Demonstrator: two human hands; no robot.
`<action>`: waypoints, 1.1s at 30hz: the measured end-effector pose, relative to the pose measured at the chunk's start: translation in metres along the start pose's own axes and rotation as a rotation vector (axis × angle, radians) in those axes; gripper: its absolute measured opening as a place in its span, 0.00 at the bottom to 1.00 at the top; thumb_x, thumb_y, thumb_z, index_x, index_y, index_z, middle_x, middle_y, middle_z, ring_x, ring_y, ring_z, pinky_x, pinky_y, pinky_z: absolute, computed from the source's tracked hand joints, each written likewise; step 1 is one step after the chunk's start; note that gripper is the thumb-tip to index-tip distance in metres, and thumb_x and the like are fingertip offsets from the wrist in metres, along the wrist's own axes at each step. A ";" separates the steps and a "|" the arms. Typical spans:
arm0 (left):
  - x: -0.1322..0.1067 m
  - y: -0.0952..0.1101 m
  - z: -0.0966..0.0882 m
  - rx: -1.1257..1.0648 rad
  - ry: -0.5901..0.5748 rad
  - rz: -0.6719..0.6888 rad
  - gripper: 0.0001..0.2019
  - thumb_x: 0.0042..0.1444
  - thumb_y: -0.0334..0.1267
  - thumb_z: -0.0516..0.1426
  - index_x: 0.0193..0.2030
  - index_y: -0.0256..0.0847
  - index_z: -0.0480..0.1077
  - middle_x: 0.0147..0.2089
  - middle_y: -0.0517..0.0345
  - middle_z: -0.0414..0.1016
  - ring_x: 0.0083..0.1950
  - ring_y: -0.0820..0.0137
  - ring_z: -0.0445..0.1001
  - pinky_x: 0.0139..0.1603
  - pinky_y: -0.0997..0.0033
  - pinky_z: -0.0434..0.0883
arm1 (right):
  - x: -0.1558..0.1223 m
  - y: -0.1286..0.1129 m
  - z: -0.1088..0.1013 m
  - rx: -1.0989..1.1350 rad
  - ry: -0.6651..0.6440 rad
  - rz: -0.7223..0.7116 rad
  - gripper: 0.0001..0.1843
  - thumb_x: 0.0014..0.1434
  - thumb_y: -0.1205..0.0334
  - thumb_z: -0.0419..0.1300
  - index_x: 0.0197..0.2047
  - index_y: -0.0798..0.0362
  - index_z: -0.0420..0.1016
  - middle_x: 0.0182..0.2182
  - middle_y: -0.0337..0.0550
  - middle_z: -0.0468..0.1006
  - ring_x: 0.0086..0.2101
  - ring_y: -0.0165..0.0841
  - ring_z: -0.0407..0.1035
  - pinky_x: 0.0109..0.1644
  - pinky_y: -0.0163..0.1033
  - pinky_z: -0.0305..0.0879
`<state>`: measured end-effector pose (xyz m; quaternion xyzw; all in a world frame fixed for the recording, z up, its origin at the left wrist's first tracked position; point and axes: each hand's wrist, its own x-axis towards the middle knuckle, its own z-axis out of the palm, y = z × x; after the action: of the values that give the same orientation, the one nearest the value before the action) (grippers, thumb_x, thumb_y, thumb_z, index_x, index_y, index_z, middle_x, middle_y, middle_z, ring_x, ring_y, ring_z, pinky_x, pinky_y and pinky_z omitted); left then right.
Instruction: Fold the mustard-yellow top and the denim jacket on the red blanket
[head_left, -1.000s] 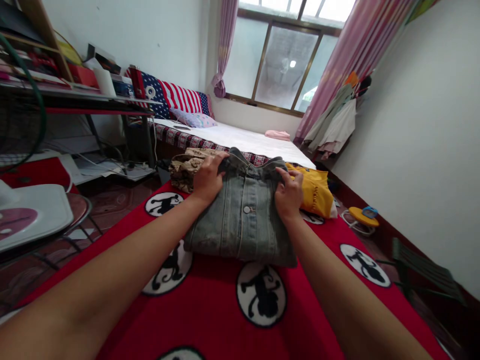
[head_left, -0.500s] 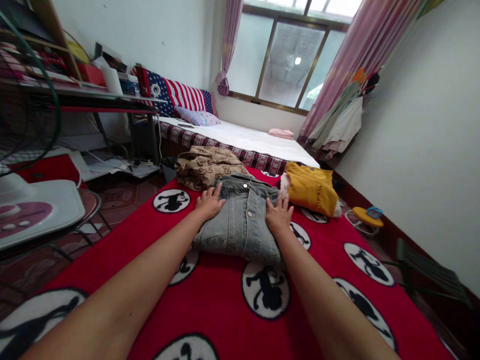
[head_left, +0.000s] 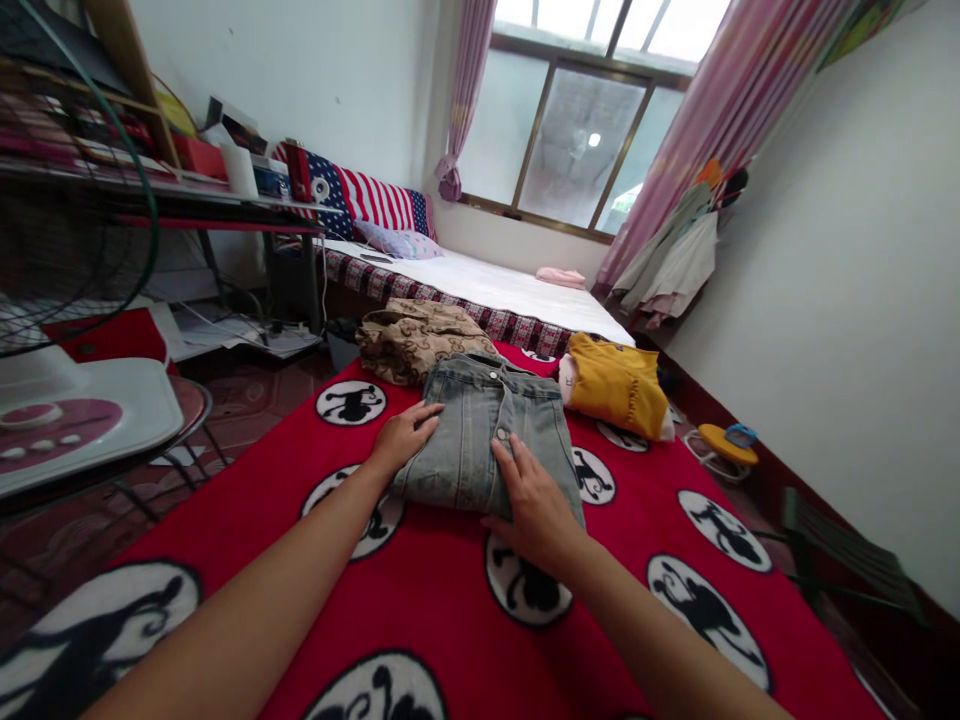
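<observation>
A folded denim garment (head_left: 469,430) with metal buttons lies on a red blanket (head_left: 435,610) printed with dark monkey figures in white circles. My left hand (head_left: 405,437) rests on the garment's left edge, fingers stretched out. On its front right part lies my right hand (head_left: 531,500), fingers extended over the cloth near the lower button; the thumb is at the front edge. Just behind to the left sits a bundled brown patterned garment (head_left: 420,335). To the right is a folded yellow garment (head_left: 619,385), with something pale pink at its left side.
A bed (head_left: 480,273) with a white sheet stands beyond, below the window. A fan (head_left: 82,400) and a cluttered desk (head_left: 225,205) are at the left. On the right are a yellow stool (head_left: 727,445) and a dark folding chair (head_left: 855,560).
My right hand has moved from the garment's right edge to its front, toward me and leftward. My left hand has slid slightly down the left edge.
</observation>
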<state>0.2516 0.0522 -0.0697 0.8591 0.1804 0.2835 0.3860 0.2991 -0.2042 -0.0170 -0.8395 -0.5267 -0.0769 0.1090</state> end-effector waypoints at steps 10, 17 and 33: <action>0.004 0.003 0.000 -0.300 0.231 -0.027 0.22 0.59 0.46 0.51 0.51 0.35 0.74 0.52 0.45 0.78 0.55 0.57 0.74 0.60 0.58 0.68 | 0.022 -0.004 -0.014 -0.109 -0.039 0.072 0.35 0.54 0.62 0.60 0.65 0.52 0.62 0.55 0.52 0.75 0.47 0.43 0.75 0.48 0.40 0.68; 0.005 -0.004 0.000 -0.452 0.330 -0.131 0.26 0.63 0.48 0.44 0.59 0.30 0.64 0.50 0.37 0.76 0.48 0.60 0.78 0.47 0.62 0.75 | 0.023 0.013 -0.032 0.168 0.177 0.171 0.22 0.51 0.62 0.63 0.51 0.51 0.79 0.32 0.41 0.83 0.34 0.40 0.77 0.40 0.38 0.68; 0.001 0.002 -0.002 -0.453 0.338 -0.162 0.21 0.61 0.46 0.49 0.55 0.35 0.66 0.50 0.42 0.75 0.41 0.64 0.79 0.36 0.68 0.75 | 0.056 0.025 -0.188 0.929 0.639 0.543 0.11 0.45 0.60 0.69 0.31 0.56 0.77 0.22 0.41 0.78 0.25 0.36 0.75 0.26 0.38 0.73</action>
<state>0.2510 0.0525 -0.0666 0.6747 0.2422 0.4238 0.5536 0.3437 -0.2155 0.1758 -0.7441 -0.2144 -0.0566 0.6301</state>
